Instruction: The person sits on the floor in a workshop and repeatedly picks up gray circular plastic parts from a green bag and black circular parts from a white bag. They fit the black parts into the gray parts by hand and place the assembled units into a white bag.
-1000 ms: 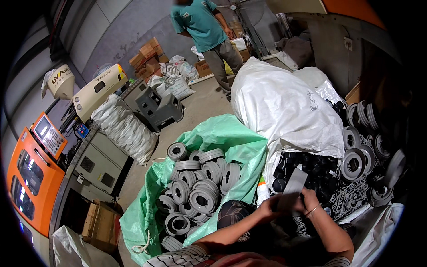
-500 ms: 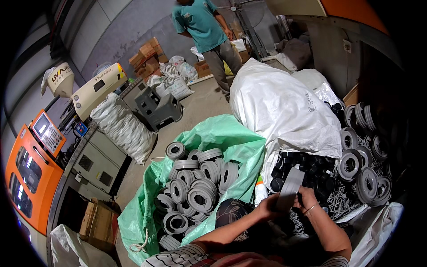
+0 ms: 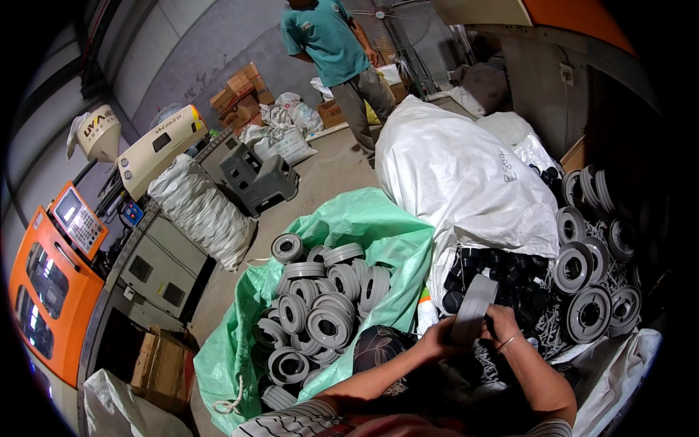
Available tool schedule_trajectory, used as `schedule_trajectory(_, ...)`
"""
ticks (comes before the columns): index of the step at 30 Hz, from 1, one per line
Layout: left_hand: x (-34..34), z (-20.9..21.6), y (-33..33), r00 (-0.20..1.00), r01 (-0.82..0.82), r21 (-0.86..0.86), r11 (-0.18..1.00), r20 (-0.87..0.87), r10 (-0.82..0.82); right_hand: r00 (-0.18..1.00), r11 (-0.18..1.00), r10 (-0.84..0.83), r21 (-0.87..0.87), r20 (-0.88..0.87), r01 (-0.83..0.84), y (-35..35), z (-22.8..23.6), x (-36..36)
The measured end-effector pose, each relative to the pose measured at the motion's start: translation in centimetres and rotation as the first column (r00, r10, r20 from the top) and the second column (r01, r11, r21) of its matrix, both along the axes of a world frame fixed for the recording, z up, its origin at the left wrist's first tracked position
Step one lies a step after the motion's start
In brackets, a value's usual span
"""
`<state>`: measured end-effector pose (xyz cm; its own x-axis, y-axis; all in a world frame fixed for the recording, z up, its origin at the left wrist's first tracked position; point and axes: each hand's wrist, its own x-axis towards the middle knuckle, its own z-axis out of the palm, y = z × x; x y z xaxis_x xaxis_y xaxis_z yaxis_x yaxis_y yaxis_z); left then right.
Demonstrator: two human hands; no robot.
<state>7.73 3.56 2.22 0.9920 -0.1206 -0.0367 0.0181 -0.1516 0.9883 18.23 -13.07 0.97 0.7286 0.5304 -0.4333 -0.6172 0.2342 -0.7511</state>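
A grey ribbed plastic ring (image 3: 475, 302) is tilted on edge between my two hands, with its grooved side showing. My left hand (image 3: 440, 341) grips its near left side, fingers partly hidden behind it. On the other side, my right hand (image 3: 500, 325) is closed at the ring's right edge, and its fingertips are out of sight. Just beyond the ring lie many small black plastic caps (image 3: 502, 264) at the mouth of a white woven sack (image 3: 466, 171). More grey rings (image 3: 573, 266) lie to the right, among thin pale plastic scraps (image 3: 551, 324).
A green woven bag (image 3: 226, 357) full of grey rings (image 3: 330, 325) stands left of my arms. Farther left are a grey step stool (image 3: 258, 175), a stuffed white sack (image 3: 204, 207) and an orange machine (image 3: 54, 284). A person (image 3: 335, 51) in a teal shirt stands at the back.
One grey ring in the pile at the right has shifted and now lies more face-up. My hands and the ring they hold have hardly moved.
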Motion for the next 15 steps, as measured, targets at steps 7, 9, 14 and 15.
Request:
schedule_trajectory(7,0.0,-2.4,1.2,0.999,-0.030,-0.058,0.998,-0.022,0.029,0.901,0.994,0.059,-0.108,0.431,-0.013,1.2,-2.6,-0.2)
schedule_trajectory(9,0.0,-2.5,1.1,1.000,-0.022,-0.067,0.998,0.000,0.022,0.761,0.963,0.089,-0.249,0.643,0.098,0.9,-3.2,-0.4)
schedule_trajectory(14,0.1,-1.5,0.5,0.996,-0.089,-0.024,0.996,-0.013,0.089,0.651,0.916,0.136,-0.345,0.747,0.205,0.7,-2.1,-0.6)
schedule_trajectory(15,0.1,-1.5,0.5,0.995,-0.095,-0.006,0.995,-0.002,0.095,0.657,0.905,0.156,-0.373,0.737,0.204,0.7,-1.0,-0.9)
